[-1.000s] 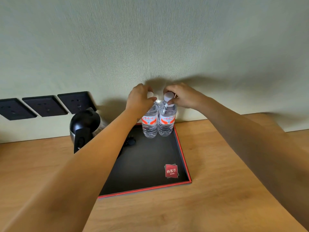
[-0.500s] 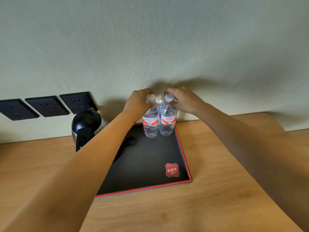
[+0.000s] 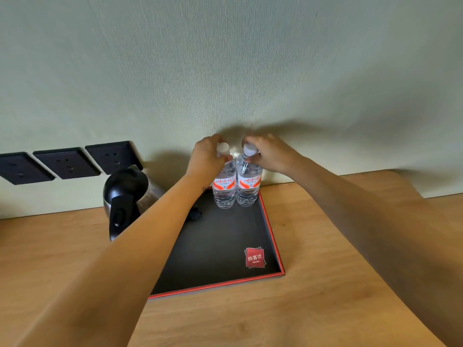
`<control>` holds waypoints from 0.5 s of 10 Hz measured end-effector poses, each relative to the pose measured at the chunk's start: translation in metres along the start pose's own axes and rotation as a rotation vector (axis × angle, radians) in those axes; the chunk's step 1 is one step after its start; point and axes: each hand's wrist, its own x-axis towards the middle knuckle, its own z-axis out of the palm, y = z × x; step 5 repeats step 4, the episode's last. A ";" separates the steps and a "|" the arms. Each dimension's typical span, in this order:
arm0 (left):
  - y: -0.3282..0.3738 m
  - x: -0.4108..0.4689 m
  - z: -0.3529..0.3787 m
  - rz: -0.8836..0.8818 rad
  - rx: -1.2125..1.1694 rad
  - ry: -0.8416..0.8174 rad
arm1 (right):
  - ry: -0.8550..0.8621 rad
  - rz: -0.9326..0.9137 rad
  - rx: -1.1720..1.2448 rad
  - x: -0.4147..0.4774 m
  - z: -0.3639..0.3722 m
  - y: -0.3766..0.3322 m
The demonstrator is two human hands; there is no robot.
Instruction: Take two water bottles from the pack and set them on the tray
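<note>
Two clear water bottles with red-and-white labels and white caps stand upright side by side at the far right corner of a black tray (image 3: 271, 236) with a red rim. My left hand (image 3: 206, 160) grips the neck of the left bottle (image 3: 223, 187). My right hand (image 3: 269, 154) grips the neck of the right bottle (image 3: 248, 186). Both bottle bases rest on the tray floor. The pack is out of view.
A black and steel kettle (image 3: 125, 196) stands at the tray's left, partly behind my left forearm. Three dark wall sockets (image 3: 65, 164) sit on the pale wall behind it. A red logo card (image 3: 255, 257) lies in the tray's near right corner. Wooden tabletop (image 3: 325, 284) surrounds the tray.
Both hands slid slightly down from the caps toward the bottle necks; the white caps show more now. The bottles stay in the same corner of the tray.
</note>
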 end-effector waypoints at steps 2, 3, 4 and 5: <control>0.003 0.001 -0.006 0.018 0.089 -0.083 | -0.058 0.016 0.020 -0.005 -0.007 -0.007; 0.014 0.002 -0.015 0.030 0.135 -0.090 | -0.004 0.001 -0.014 -0.008 -0.017 -0.013; 0.030 -0.004 -0.026 0.041 0.177 -0.044 | 0.068 -0.010 -0.012 -0.015 -0.030 -0.020; 0.030 -0.004 -0.026 0.041 0.177 -0.044 | 0.068 -0.010 -0.012 -0.015 -0.030 -0.020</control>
